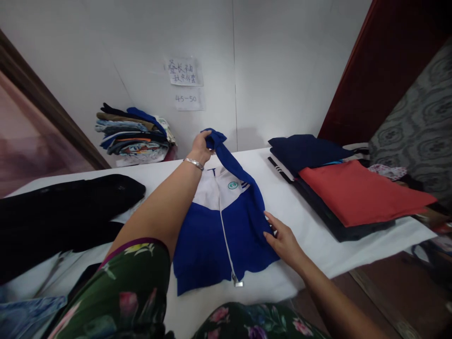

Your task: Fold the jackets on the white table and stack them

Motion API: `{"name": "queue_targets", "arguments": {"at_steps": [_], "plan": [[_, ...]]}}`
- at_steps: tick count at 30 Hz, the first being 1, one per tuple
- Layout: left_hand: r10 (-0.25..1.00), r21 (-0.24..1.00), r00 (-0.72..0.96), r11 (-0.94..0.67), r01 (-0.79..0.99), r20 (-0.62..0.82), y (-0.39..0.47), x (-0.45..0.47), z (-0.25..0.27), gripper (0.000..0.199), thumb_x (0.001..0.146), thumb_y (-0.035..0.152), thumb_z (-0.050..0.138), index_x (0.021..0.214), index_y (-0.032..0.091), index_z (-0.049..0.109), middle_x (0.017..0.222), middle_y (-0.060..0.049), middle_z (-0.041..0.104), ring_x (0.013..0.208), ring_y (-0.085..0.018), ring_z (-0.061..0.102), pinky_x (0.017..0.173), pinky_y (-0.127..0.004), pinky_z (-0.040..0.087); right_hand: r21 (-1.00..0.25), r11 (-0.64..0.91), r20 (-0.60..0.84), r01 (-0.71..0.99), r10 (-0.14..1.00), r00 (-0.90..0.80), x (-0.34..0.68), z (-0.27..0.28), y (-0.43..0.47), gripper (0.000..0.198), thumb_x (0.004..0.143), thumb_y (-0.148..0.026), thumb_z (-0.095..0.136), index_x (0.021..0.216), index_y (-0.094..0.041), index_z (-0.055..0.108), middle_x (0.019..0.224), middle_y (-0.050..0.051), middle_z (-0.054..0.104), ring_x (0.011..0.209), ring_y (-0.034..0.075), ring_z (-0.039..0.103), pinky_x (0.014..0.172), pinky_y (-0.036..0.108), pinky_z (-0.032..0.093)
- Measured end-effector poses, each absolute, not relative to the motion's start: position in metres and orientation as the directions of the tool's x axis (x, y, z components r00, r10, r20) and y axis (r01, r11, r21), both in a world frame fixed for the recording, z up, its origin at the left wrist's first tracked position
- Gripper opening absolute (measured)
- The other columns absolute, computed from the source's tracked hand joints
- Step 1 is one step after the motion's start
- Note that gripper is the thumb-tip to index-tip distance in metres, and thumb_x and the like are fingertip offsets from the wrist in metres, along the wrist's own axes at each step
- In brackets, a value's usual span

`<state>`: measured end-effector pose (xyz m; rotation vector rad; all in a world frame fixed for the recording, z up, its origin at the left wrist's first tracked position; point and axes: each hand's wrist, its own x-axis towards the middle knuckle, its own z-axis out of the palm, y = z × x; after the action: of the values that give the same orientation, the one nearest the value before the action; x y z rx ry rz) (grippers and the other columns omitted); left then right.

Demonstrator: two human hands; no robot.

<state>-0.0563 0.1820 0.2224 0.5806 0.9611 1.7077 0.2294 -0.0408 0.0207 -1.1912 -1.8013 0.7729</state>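
A blue and white zip jacket lies front up before me, its zip closed down the middle and a green round badge on the white chest. My left hand is closed on the cuff end of one blue sleeve, raised above the collar. That sleeve runs from the hand down along the jacket's right side. Beside the right edge of the jacket is my right hand, fingers apart, with the fingertips at the blue cloth. Whether they press on it I cannot tell.
A white-covered table stands against a wall with handwritten paper signs. Folded clothes are stacked at the back left. Black garments lie on the left. On the right is a pile with a red garment and a navy one.
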Motion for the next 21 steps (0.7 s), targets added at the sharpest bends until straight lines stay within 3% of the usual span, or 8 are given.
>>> {"name": "queue_targets", "arguments": {"at_steps": [4, 10, 16, 19, 21], "plan": [[0.899, 0.829, -0.435, -0.206, -0.52, -0.049, 0.188, -0.09, 0.227, 0.011, 0.074, 0.02, 0.065, 0.073, 0.022, 0.055, 0.067, 0.0, 0.065, 0.078, -0.018, 0.065, 0.068, -0.03, 0.049, -0.772, 0.472, 0.338, 0.426, 0.872, -0.354, 0.201, 0.039, -0.045, 0.059, 0.084, -0.02, 0.052, 0.142, -0.027, 0.052, 0.116, 0.008, 0.067, 0.1, 0.024, 0.064, 0.089, 0.041, 0.055], [0.866, 0.855, -0.5, -0.238, -0.462, -0.029, 0.176, -0.133, 0.233, 0.009, 0.082, 0.022, 0.061, 0.076, 0.02, 0.054, 0.068, 0.002, 0.063, 0.071, -0.013, 0.06, 0.067, -0.028, 0.046, -0.717, 0.53, 0.235, 0.452, 0.795, -0.56, 0.149, 0.044, -0.046, 0.06, 0.079, -0.011, 0.053, 0.138, -0.024, 0.057, 0.104, 0.008, 0.068, 0.095, 0.022, 0.065, 0.09, 0.036, 0.055], [0.846, 0.881, -0.532, -0.231, -0.412, -0.027, 0.168, -0.157, 0.212, 0.013, 0.079, 0.023, 0.066, 0.073, 0.021, 0.055, 0.064, 0.004, 0.062, 0.072, -0.012, 0.059, 0.066, -0.027, 0.043, -0.744, 0.515, 0.108, 0.425, 0.721, -0.684, 0.119, 0.034, -0.051, 0.048, 0.079, -0.018, 0.062, 0.127, -0.024, 0.067, 0.101, 0.007, 0.071, 0.075, 0.019, 0.067, 0.073, 0.031, 0.058], [0.837, 0.898, -0.547, -0.217, -0.382, -0.03, 0.166, -0.163, 0.197, 0.013, 0.073, 0.021, 0.07, 0.071, 0.02, 0.056, 0.063, 0.005, 0.063, 0.069, -0.012, 0.061, 0.065, -0.026, 0.044, -0.789, 0.52, 0.188, 0.328, 0.712, -0.677, 0.127, 0.041, -0.05, 0.038, 0.086, -0.02, 0.058, 0.121, -0.025, 0.07, 0.101, 0.005, 0.072, 0.077, 0.018, 0.069, 0.072, 0.03, 0.059], [0.834, 0.904, -0.55, -0.208, -0.373, -0.035, 0.166, -0.168, 0.191, 0.014, 0.068, 0.019, 0.07, 0.07, 0.02, 0.057, 0.061, 0.004, 0.063, 0.066, -0.013, 0.061, 0.063, -0.027, 0.045, -0.769, 0.579, 0.326, 0.272, 0.72, -0.612, 0.137, 0.046, -0.042, 0.035, 0.091, -0.021, 0.052, 0.122, -0.025, 0.069, 0.109, 0.006, 0.072, 0.094, 0.019, 0.07, 0.086, 0.033, 0.058]]}}
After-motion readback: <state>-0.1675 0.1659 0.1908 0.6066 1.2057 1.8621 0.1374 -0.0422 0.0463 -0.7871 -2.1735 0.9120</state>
